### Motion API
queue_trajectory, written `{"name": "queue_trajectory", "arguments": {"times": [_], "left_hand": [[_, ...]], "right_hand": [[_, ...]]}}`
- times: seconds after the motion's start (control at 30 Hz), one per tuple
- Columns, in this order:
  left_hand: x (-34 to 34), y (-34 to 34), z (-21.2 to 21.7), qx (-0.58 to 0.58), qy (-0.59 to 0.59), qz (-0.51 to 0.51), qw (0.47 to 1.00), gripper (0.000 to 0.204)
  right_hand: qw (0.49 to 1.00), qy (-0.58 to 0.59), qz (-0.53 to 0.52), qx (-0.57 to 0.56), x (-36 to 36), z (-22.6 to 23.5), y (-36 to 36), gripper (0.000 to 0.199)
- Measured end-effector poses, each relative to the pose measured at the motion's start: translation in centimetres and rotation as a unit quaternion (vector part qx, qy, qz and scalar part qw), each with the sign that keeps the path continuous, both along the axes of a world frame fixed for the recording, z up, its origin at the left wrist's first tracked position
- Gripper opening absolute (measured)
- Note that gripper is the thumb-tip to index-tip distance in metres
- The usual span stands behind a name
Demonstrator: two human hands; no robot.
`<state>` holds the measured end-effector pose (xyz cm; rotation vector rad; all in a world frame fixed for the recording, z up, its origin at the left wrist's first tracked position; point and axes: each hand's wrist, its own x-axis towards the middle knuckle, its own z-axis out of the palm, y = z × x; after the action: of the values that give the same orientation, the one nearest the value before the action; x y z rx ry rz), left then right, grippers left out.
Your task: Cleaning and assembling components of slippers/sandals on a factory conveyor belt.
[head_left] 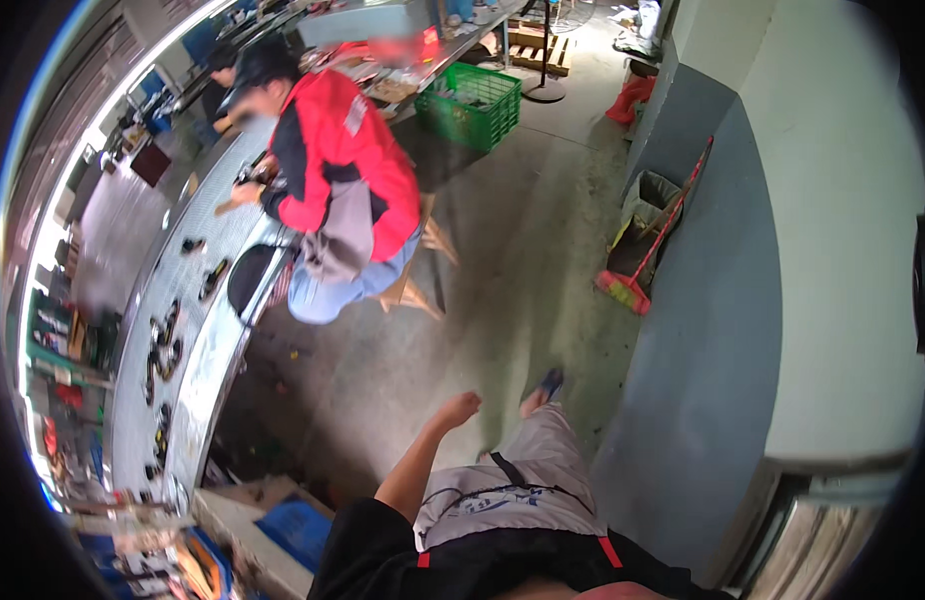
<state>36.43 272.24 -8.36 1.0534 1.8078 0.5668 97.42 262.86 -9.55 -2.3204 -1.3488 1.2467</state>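
Observation:
My left hand (458, 410) hangs in front of my body over the bare concrete floor, its fingers curled in loosely. I see nothing in it, and it touches nothing. Below it are my light apron (513, 512) and one foot in a dark slipper (552, 384), which is stepping forward. My right hand is out of the picture. To the left runs a long conveyor (198, 300) carrying several dark sandals or shoes (168, 357). A co-worker in a red and black jacket (358, 170) sits at it, bent over a dark shoe.
The co-worker's wooden stool (413, 290) stands beside the conveyor. A green plastic crate (473, 105) sits ahead, near a work table. Along the right wall (703, 330) lean a red broom (628, 290) and a lined waste bin (648, 205). A box with blue material (295, 530) is at lower left.

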Motion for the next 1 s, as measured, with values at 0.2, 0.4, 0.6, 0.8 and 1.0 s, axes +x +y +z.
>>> {"name": "queue_trajectory", "arguments": {"times": [0.2,0.4,0.6,0.8,1.0], "left_hand": [[-10.5,24.5,-1.0,0.074,-0.002,0.008,0.997,0.029],[-15.9,37.9,0.4,-0.304,-0.132,0.11,0.937,0.027],[-20.5,55.6,0.8,-0.354,-0.258,0.276,0.855,0.02],[-36.1,88.6,-5.8,-0.219,-0.301,0.334,0.866,0.024],[-33.7,137.0,11.4,0.016,-0.273,0.06,0.96,0.037]], "right_hand": [[0.929,-0.155,0.313,0.119,-3.8,-3.2,24.0,0.025],[0.998,0.048,-0.038,-0.005,-25.3,3.3,65.2,0.048],[0.956,0.288,0.004,-0.05,-42.3,12.5,107.8,0.031],[0.815,0.548,-0.119,-0.148,-53.2,20.3,132.8,0.04],[0.747,0.632,-0.148,-0.141,-54.6,25.7,148.8,0.032]]}}
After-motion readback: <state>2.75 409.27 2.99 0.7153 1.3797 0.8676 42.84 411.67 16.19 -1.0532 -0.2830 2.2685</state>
